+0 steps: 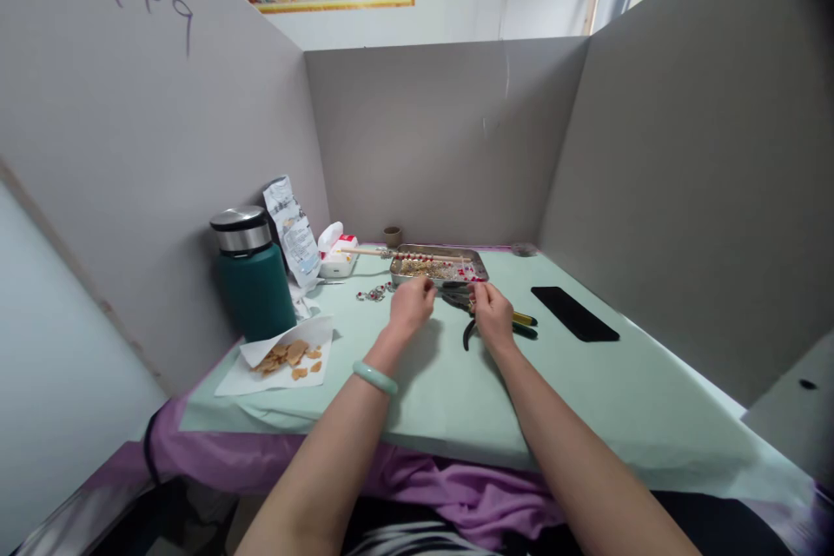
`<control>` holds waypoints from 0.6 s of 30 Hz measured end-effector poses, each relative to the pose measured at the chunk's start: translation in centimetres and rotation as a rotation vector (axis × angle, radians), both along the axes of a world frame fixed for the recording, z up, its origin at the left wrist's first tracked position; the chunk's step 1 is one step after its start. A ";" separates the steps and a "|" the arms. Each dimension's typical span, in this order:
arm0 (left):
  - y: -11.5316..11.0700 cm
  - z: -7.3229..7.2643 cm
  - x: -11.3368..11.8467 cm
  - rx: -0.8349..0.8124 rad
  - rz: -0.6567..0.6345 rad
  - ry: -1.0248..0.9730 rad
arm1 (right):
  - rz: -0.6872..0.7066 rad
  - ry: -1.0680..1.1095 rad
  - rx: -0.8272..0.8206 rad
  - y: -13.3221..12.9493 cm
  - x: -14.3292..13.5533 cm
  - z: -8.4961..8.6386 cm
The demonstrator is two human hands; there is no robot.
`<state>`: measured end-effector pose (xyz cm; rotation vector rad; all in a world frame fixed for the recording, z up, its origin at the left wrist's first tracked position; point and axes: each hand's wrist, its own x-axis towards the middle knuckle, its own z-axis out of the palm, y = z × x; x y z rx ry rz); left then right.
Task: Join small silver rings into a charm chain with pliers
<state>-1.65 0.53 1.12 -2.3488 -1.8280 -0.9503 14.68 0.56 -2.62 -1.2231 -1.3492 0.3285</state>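
My left hand (413, 306), below a pale green bangle (374, 377), is closed with thumb and fingers pinched together. My right hand (493, 313) is closed in a similar pinch a little to the right. Whatever they hold is too small to make out. Pliers with dark jaws and a yellow handle (525, 320) and a green handle (525, 332) lie partly hidden behind my right hand. Just beyond my hands is a metal tray (483, 266) of small gold and red pieces. A thin stick (365, 253) strung with red beads rests across it. Beaded chain (374, 293) lies left of my left hand.
On the left stand a teal bottle (255, 291), a silver pouch (293, 230) and a tissue pack (339, 258). Flat brown chips (287, 354) lie on white paper. A black phone-like slab (574, 314) is at right. Grey partitions (446, 139) enclose the table.
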 end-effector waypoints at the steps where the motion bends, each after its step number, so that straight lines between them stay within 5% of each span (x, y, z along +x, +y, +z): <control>1: -0.3 -0.4 0.6 -0.027 -0.031 0.059 | -0.031 -0.028 0.014 0.0 0.2 -0.1; 5: -1.5 -1.4 1.2 -0.117 -0.123 0.248 | -0.047 -0.142 0.039 -0.3 0.3 -0.4; 11: -4.3 -0.3 -0.6 -0.026 -0.061 0.259 | -0.040 -0.206 0.050 -0.3 -0.2 -0.6; 15: -7.8 0.4 -4.5 -0.148 0.015 0.313 | -0.019 -0.219 0.046 -0.5 -0.4 -0.6; 18: -10.4 1.3 -9.0 -0.207 0.254 0.366 | -0.007 -0.226 0.037 -0.7 -0.6 -0.5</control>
